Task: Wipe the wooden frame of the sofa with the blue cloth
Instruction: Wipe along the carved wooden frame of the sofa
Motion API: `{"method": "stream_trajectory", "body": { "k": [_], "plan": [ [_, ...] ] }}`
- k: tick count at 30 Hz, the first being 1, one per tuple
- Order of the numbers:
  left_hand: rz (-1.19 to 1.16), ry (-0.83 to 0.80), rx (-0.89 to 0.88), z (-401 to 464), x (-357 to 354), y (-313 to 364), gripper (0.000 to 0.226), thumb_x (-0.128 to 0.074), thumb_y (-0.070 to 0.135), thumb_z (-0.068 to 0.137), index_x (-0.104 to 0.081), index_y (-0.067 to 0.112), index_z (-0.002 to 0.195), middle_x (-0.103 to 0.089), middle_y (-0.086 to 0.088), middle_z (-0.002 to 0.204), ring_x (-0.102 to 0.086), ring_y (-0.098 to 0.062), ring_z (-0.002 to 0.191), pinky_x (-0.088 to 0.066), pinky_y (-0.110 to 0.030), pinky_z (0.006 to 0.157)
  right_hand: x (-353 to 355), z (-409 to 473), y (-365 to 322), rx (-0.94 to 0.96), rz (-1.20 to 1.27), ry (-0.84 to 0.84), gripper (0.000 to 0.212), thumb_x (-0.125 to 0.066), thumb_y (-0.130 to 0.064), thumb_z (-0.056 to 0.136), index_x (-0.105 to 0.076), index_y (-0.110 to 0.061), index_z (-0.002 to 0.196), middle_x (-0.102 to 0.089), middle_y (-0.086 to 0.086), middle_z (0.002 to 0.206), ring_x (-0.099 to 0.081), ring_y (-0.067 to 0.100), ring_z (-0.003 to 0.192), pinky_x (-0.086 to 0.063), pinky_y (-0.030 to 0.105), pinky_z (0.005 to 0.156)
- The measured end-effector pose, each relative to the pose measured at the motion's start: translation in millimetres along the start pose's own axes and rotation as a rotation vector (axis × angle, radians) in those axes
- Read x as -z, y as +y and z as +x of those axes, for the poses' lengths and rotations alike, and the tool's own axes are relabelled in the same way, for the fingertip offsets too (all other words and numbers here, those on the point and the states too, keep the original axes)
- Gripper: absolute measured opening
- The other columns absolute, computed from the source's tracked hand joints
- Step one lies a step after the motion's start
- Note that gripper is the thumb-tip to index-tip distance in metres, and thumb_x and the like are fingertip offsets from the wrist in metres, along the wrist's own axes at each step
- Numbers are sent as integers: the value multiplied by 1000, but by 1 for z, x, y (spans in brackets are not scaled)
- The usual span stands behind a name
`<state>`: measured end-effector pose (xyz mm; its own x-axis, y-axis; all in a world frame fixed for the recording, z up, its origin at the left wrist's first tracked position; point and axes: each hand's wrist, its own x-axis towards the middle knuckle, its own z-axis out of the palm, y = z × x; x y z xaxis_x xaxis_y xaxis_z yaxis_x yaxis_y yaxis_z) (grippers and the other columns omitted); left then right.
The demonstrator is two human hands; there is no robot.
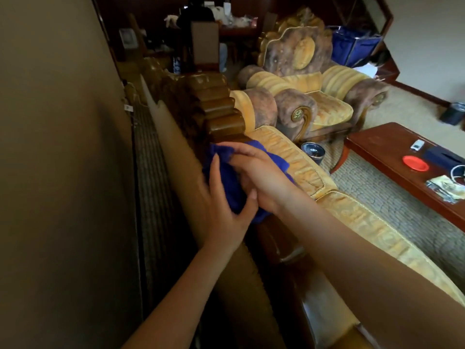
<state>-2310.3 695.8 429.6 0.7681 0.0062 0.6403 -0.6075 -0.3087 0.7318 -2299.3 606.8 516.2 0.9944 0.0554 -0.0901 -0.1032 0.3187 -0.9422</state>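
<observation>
A: Any containers in sight?

B: A shiny metal bin (312,151) stands on the carpet at three o'clock from the hands; I cannot tell what is in it. A dark bin (454,114) sits by the far wall at two o'clock, its contents hidden as well.

A: And the cloth?

B: The blue cloth (227,180) is bunched on top of the sofa's wooden frame (219,109), just below the carved scalloped crest. The left hand (224,210) curls around it from the wall side, thumb against the cloth. The right hand (259,175) lies over it, fingers bent and gripping the fabric.

A: Room to move?

B: At nine o'clock a narrow gap runs between the sofa back and the beige wall (55,147). At three o'clock the yellow cushions (297,157) touch the frame's edge.

A: The rest?

B: An armchair (312,79) at one o'clock, a wooden coffee table (377,149) at three, holding a red dish (415,163), on patterned carpet (377,187).
</observation>
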Motion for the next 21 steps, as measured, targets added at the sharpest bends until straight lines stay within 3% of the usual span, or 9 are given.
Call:
{"method": "stream_trajectory", "body": {
  "k": [2,3,6,8,11,12,15,18,21],
  "plan": [
    [24,71,72,7,4,-7,70,-54,49,86,-25,25,145,-31,5,133,-31,6,122,-27,-5,100,-4,8,-4,-58,59,-87,27,-39,-2,97,-59,-2,116,-64,16,105,-61,23,102,-49,35,95],
    [24,70,105,9,6,-11,66,-55,42,88,-26,25,145,-33,5,131,-33,6,120,-27,-4,99,-4,12,-4,-28,-26,-98,25,-41,-5,98,-62,-5,111,-64,12,105,-60,21,102,-48,35,95],
    [80,18,156,8,17,-25,56,-52,18,94,-32,22,145,-34,5,124,-37,5,110,-28,1,94,7,19,-3,305,-740,69,23,-46,-10,97,-68,-13,102,-67,-1,97,-62,9,96,-49,22,88],
    [39,3,326,5,19,-39,51,-49,10,96,-36,20,144,-34,2,125,-39,0,113,-30,-3,96,19,19,-3,508,-1031,208,23,-49,-11,95,-69,-13,106,-66,-6,97,-60,2,92,-41,8,83],
    [-256,-86,708,-2,3,-35,49,-43,34,97,-37,25,145,-34,-2,144,-39,-14,128,-31,-31,111,36,21,5,511,-1092,303,27,-51,-11,93,-65,-13,116,-64,-3,114,-54,4,106,-33,5,88],
    [-271,-119,724,-6,-3,-25,53,-38,41,97,-30,27,148,-26,-1,152,-31,-16,137,-25,-35,115,38,23,10,498,-1125,309,29,-52,-11,92,-63,-12,119,-63,0,120,-53,9,112,-32,8,93],
    [-260,-107,693,-15,-18,2,61,-31,48,100,-7,28,152,1,6,159,-3,-9,145,-7,-25,113,35,25,16,529,-1135,363,34,-51,-15,94,-57,-9,126,-58,6,127,-49,15,120,-30,16,99],
    [-228,-59,672,-9,-26,2,61,-27,45,100,-4,22,152,0,1,160,-3,-13,146,-5,-25,115,35,23,13,516,-1031,535,39,-51,-21,95,-51,-8,132,-53,6,133,-44,14,125,-25,12,98],
    [-267,7,628,16,-30,-26,53,-23,37,103,-9,18,152,-10,-3,159,-10,-17,146,-11,-40,120,39,26,12,399,-982,595,47,-50,-30,96,-44,-12,139,-47,5,140,-40,17,130,-26,19,102]
  ]
}}
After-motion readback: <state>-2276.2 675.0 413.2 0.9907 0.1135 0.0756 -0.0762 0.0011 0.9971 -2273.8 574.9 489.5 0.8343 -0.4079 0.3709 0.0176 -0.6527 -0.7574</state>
